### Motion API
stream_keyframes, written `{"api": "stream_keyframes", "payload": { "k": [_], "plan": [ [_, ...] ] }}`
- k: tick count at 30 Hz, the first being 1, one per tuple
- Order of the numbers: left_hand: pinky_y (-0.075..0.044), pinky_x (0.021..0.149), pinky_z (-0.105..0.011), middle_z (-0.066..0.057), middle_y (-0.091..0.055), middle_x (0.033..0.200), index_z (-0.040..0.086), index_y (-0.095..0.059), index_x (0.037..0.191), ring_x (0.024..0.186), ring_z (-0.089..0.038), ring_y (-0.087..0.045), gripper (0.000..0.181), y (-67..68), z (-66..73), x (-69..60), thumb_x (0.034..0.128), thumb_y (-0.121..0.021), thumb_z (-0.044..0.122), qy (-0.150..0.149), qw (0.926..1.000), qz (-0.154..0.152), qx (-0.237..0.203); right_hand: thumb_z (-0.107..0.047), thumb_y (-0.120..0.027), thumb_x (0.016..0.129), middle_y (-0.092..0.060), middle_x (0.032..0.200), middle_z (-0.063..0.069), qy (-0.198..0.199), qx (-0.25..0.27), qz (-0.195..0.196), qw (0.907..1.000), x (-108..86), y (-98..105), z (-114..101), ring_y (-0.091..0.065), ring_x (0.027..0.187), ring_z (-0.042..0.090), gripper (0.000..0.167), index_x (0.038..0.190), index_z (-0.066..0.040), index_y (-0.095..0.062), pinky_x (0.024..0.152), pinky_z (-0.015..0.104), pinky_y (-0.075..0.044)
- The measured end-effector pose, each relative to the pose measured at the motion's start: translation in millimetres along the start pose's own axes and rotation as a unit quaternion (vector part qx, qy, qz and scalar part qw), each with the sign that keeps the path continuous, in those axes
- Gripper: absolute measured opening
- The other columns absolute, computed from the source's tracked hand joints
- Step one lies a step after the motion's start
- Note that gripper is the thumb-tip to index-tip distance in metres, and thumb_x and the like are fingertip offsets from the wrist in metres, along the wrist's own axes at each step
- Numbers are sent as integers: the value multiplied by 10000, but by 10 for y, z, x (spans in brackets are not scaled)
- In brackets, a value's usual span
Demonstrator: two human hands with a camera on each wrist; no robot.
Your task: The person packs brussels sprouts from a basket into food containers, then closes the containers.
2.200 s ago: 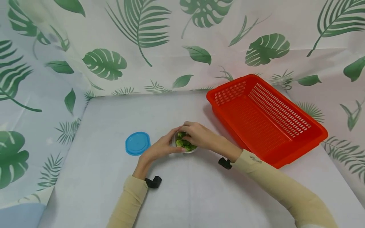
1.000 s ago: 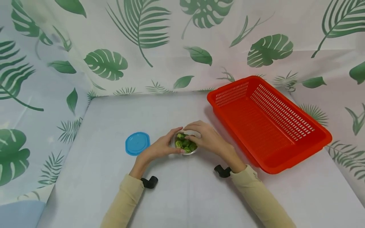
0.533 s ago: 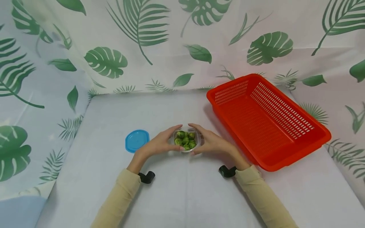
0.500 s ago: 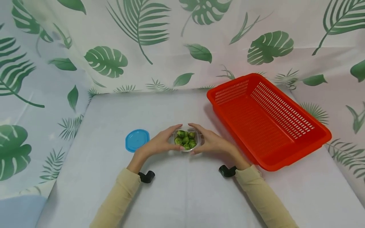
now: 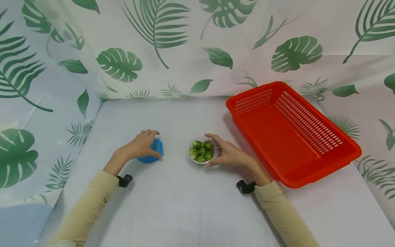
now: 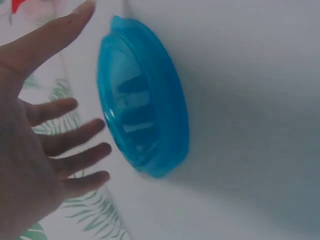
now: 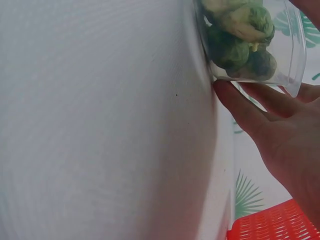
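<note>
A small clear plastic container [image 5: 201, 162] of Brussels sprouts [image 5: 201, 151] sits in the middle of the white table. My right hand [image 5: 229, 154] holds the container from its right side, thumb at the front and index finger curving behind; the right wrist view shows the fingers against the clear wall. To the left, my left hand [image 5: 139, 146] hovers over a blue plastic lid [image 5: 158, 147] and partly hides it from the head camera. In the left wrist view the fingers [image 6: 80, 161] are spread and apart from the lid, which lies on the table.
A large red perforated basket [image 5: 282, 133] stands at an angle at the back right, beyond the right forearm. Leaf-patterned sheeting [image 5: 179, 68] rises behind the table and on both sides.
My right hand left the sprouts inside and took hold of the container's right side. My left hand let go of the container and moved left over the blue lid.
</note>
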State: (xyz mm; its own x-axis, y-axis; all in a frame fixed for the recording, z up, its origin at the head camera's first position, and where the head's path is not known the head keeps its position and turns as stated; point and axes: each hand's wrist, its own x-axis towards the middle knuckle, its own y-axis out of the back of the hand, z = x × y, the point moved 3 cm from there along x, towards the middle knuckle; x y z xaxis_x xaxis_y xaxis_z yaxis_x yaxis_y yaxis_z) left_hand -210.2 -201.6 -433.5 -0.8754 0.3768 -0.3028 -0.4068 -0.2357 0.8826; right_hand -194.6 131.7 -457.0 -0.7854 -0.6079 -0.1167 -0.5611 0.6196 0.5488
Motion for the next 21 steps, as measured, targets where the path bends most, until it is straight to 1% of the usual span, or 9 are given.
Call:
{"api": "stream_keyframes", "payload": {
  "k": [2, 4, 6, 9, 12, 14, 17, 19, 21],
  "plan": [
    [-369, 1127, -654, -340, -454, 1450, -78, -386, 1496, 1346, -510, -434, 1005, -4, -63, -20, 797, -883, 447, 88, 9993, -143, 347, -336, -933, 756, -541, 1498, 89, -9, -2, 16, 10000, -4, -3, -2, -493, 1370, 285, 1059, 1602, -159, -322, 1166, 554, -392],
    [-403, 1101, -649, -353, -465, 1411, -106, -387, 1479, 1312, -507, -462, 1037, -8, -93, -30, 777, -895, 462, 143, 9981, -236, 554, -323, -940, 749, -544, 1494, 81, -15, 1, 47, 10000, -5, -2, 1, -497, 1366, 277, 1062, 1601, -163, -327, 1164, 544, -397],
    [-421, 1090, -640, -362, -464, 1399, -130, -375, 1483, 1301, -504, -472, 1061, -12, -106, -34, 770, -901, 454, 158, 9973, -287, 657, -313, -944, 746, -550, 1489, 78, 10, -6, 69, 10000, -3, -4, 3, -500, 1364, 274, 1062, 1599, -161, -330, 1165, 542, -396],
    [-437, 1073, -638, -382, -463, 1384, -163, -349, 1489, 1287, -517, -475, 1104, -2, -113, -45, 753, -920, 430, 142, 9966, -280, 767, -325, -937, 754, -549, 1495, 71, 34, 12, 15, 10000, 8, -20, 4, -493, 1374, 270, 1059, 1602, -163, -323, 1174, 543, -386],
    [-465, 1048, -618, -377, -476, 1341, -180, -356, 1476, 1240, -500, -491, 1141, 13, -131, -38, 728, -928, 465, 171, 9954, -305, 887, -340, -930, 763, -542, 1506, 73, 27, 30, -46, 10000, 17, -30, 4, -481, 1390, 274, 1060, 1606, -164, -313, 1186, 551, -369],
    [-498, 1003, -591, -355, -487, 1273, -186, -413, 1422, 1169, -466, -502, 1112, 14, -145, -31, 713, -927, 499, 219, 9949, -334, 927, -339, -930, 762, -538, 1510, 76, -6, 39, -53, 10000, 14, -32, 5, -471, 1400, 277, 1061, 1607, -163, -313, 1194, 558, -357],
    [-524, 944, -564, -316, -472, 1195, -185, -466, 1350, 1095, -417, -480, 1075, 16, -162, -17, 697, -922, 537, 310, 9946, -346, 927, -318, -930, 764, -541, 1506, 83, -15, 64, -50, 10000, 1, -30, 8, -470, 1398, 281, 1054, 1605, -158, -315, 1192, 560, -358],
    [-525, 935, -573, -313, -458, 1185, -188, -457, 1334, 1093, -423, -474, 1071, 28, -162, -3, 698, -919, 540, 373, 9950, -350, 862, -304, -930, 764, -543, 1504, 80, -17, 62, -47, 10000, -4, -24, 6, -472, 1391, 275, 1049, 1604, -161, -318, 1191, 552, -363],
    [-512, 963, -601, -335, -450, 1230, -189, -404, 1379, 1143, -458, -479, 1114, 51, -161, 15, 710, -908, 546, 429, 9953, -399, 771, -303, -927, 767, -544, 1503, 81, 11, 49, -36, 10000, -6, -12, 0, -476, 1385, 274, 1047, 1605, -160, -316, 1188, 549, -369]
  ]
}}
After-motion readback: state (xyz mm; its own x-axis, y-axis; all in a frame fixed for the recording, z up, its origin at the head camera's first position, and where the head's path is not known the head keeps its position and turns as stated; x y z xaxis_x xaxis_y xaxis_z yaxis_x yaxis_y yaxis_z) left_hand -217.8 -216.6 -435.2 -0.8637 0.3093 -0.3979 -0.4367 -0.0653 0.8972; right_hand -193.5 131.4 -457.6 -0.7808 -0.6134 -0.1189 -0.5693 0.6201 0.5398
